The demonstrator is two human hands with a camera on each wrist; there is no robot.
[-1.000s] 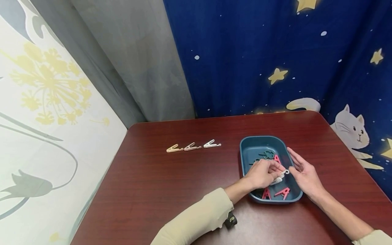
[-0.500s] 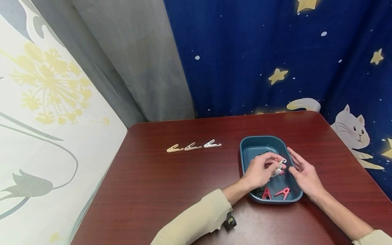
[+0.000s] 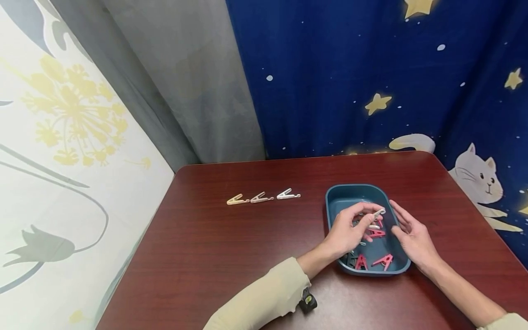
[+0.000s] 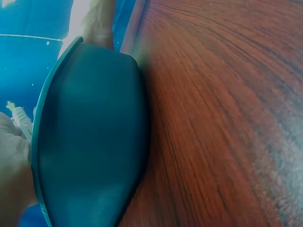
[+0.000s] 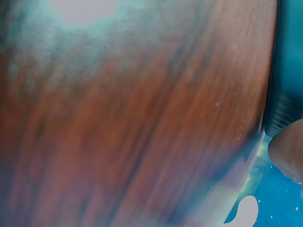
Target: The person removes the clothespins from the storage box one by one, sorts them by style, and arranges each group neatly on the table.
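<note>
In the head view my left hand [image 3: 345, 233] is over the blue-green plastic basin [image 3: 344, 193], pinching a white clothespin [image 3: 380, 212] with a hooked end between thumb and fingers. Part of that clothespin is hidden by the fingers; it also shows past the basin's rim in the left wrist view. My right hand [image 3: 415, 242] holds the basin's right side, thumb at the rim and fingers along the outer wall. Inside the basin lie pink clothespins, one at the front right [image 3: 384, 261] and another beside it [image 3: 361, 262], plus dark green ones partly covered by my left hand.
Left of the basin, a row of three clothespins lies on the reddish-brown table [image 3: 231, 252]: a yellow one [image 3: 237, 200], a beige one [image 3: 261, 198] and a white one [image 3: 287, 195]. A grey curtain [image 3: 198, 91] and a starry blue curtain [image 3: 321, 82] hang behind the table.
My left hand has lifted the white clothespin up from low in the basin and turned it in its fingers. More pink clothespins now show beneath. My right hand stays at the basin's side.
</note>
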